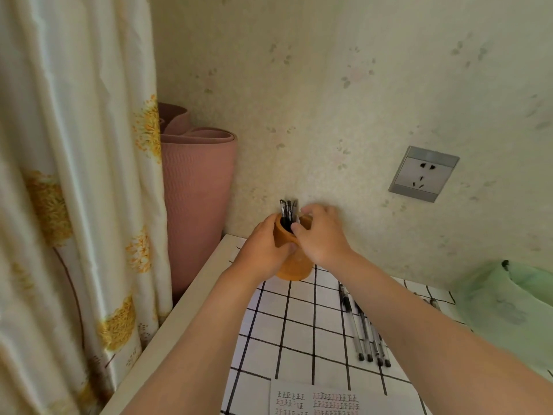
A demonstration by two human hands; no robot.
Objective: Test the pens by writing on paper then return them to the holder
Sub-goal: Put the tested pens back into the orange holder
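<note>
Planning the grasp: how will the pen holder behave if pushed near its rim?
Probably tippy: the holder is tall and narrow, with pens standing above its rim. Likely rigid: no dent where the left hand grips it. Round wall, so it may roll if toppled.

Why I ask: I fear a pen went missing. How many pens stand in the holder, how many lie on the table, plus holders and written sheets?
Pens in the holder: 3 showing
Loose pens on the table: 4
Holder: 1
Written sheet: 1
Total: 9
A blurred pen-like thing by the green bag is not counted.
</note>
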